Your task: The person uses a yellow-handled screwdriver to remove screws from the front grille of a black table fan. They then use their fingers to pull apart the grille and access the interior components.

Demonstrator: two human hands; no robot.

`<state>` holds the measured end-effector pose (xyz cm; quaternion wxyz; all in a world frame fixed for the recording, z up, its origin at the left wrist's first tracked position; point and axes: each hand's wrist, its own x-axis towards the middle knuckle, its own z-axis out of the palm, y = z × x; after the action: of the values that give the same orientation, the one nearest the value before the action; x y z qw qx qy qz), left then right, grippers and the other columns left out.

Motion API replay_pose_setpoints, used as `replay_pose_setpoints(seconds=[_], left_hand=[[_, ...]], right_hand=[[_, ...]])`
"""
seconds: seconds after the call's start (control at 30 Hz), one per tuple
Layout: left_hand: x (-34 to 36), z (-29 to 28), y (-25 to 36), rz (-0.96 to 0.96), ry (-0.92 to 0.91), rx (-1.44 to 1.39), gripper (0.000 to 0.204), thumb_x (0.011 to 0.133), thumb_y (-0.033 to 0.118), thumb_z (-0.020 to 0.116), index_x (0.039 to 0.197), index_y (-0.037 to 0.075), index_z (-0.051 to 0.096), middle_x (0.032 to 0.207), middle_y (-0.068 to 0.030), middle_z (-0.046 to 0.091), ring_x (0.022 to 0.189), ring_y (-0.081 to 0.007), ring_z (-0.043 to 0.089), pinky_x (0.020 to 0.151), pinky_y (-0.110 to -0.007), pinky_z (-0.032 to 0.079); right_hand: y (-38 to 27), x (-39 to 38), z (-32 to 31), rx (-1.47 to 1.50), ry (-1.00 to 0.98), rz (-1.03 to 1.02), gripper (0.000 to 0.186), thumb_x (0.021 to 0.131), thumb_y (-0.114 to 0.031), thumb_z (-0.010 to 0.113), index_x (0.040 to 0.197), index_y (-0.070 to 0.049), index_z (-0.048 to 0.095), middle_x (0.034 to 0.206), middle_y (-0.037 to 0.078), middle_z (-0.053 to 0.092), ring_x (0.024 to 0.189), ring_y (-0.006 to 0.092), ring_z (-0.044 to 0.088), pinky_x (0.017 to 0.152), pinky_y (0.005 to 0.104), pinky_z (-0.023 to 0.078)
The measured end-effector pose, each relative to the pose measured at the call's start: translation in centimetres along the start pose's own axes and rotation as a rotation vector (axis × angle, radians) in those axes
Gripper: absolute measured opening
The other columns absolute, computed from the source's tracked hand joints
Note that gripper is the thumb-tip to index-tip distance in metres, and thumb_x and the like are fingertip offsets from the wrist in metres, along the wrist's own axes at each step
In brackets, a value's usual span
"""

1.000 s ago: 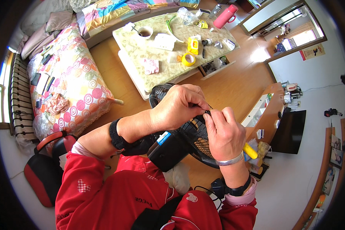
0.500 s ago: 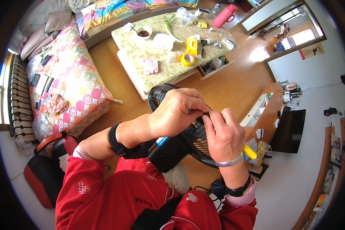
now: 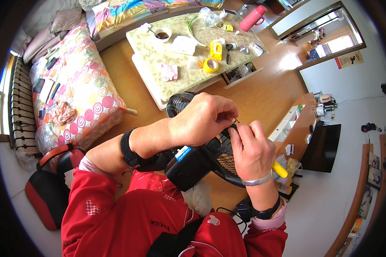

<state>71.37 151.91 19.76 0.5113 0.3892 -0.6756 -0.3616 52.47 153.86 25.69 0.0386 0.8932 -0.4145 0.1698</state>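
Head view: we work a small dark piece [image 3: 233,126] over the black fan [image 3: 227,160].
Our right hand [image 3: 254,150] pinches it; our left hand's [image 3: 206,120] grip we cannot tell. Next likely calls for steady fingertips.

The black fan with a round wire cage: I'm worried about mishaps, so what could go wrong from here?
If loose, the small dark piece pinched by the right hand might slip from its fingertips and be lost.

With the left hand close to that piece too, neither hand clearly steadies the fan, so it might shift.
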Motion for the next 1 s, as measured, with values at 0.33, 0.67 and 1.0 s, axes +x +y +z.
replay_pose_setpoints(seconds=[0.33,0.67,1.0], left_hand=[[0.7,-0.9,-1.4,0.127,-0.138,0.0,0.011,0.08,-0.003,0.078,0.089,0.0,0.071,0.087,-0.0119,0.066,0.08,-0.0278,0.068,0.069,-0.037,0.055],[1.9,-2.4,-1.9,0.052,-0.363,-0.092,0.012,0.085,-0.004,0.077,0.092,-0.001,0.068,0.087,-0.0081,0.062,0.077,-0.0175,0.065,0.066,-0.031,0.053],[1.3,-1.2,-2.6,0.226,-0.192,-0.074,0.014,0.079,0.0,0.079,0.087,0.0,0.067,0.085,-0.0131,0.065,0.081,-0.0335,0.067,0.07,-0.041,0.055]], right_hand=[[-0.1,0.1,-0.2,0.018,-0.014,0.011,0.015,0.094,-0.018,0.076,0.093,-0.008,0.064,0.086,0.012,0.053,0.064,0.0347,0.063,0.054,0.0448,0.049],[-0.1,0.2,-0.1,0.016,-0.023,0.007,0.017,0.094,-0.02,0.076,0.093,-0.009,0.063,0.087,0.011,0.053,0.064,0.0331,0.064,0.054,0.0444,0.05],[0.0,0.3,0.0,0.023,-0.021,0.007,0.016,0.093,-0.019,0.077,0.096,-0.009,0.065,0.088,0.011,0.053,0.064,0.0334,0.064,0.054,0.0448,0.05]])
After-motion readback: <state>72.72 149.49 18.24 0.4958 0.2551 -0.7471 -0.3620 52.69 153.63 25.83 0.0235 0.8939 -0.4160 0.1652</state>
